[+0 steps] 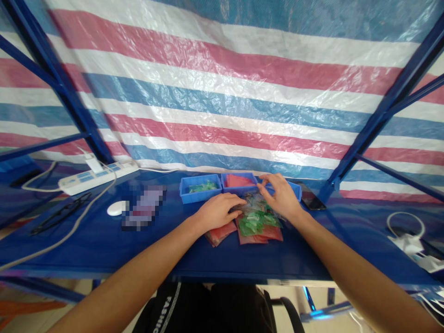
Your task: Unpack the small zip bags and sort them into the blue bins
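Note:
My left hand [220,210] rests at the left side of a pile of small plastic bags, fingers stretched over it and thumb apart. Green bags [256,222] lie on top of flat red bags [255,238], with clear bags [255,202] behind them. Another stack of red bags [220,232] sits partly under my left hand. My right hand [280,195] is above the pile's right side, thumb and forefinger tips close together beside the middle blue bin [239,188]. Whatever is between those tips is too small to make out.
The left blue bin [201,198] holds green pieces; red bags fill the middle one. A right blue bin [295,190] is partly hidden by my hand. Around them lie a phone [313,200], white mouse [117,208], power strip [100,178], glasses [60,213] and white cable [405,224].

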`<action>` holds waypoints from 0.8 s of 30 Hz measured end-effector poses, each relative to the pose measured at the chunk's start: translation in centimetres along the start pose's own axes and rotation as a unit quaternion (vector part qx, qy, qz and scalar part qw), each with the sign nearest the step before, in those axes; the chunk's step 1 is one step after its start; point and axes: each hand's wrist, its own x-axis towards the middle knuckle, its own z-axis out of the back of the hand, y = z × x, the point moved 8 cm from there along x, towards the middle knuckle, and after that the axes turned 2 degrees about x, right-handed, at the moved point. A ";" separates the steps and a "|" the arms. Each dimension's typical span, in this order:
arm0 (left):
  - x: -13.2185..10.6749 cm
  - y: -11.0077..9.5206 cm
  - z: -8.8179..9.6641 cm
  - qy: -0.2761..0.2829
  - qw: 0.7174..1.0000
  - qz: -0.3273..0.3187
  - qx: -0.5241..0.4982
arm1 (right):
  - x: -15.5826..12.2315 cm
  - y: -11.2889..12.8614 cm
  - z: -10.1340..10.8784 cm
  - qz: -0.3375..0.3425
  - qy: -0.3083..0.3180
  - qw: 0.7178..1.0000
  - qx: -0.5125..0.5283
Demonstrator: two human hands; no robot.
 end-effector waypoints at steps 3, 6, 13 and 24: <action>0.1 0.0 0.4 -0.009 1.000 0.002 -0.011 | -0.1 0.5 -0.2 0.008 0.009 1.000 0.021; 0.1 -0.1 0.9 -0.028 0.999 0.007 -0.039 | -0.1 0.9 -0.2 0.005 0.014 0.999 0.044; 0.2 0.1 2.9 -0.099 0.984 0.046 -0.139 | -0.2 1.9 -0.1 -0.001 0.022 0.996 0.086; 0.1 0.7 2.2 -0.098 0.969 0.099 -0.204 | -1.2 3.8 -3.4 -0.057 0.117 0.945 0.300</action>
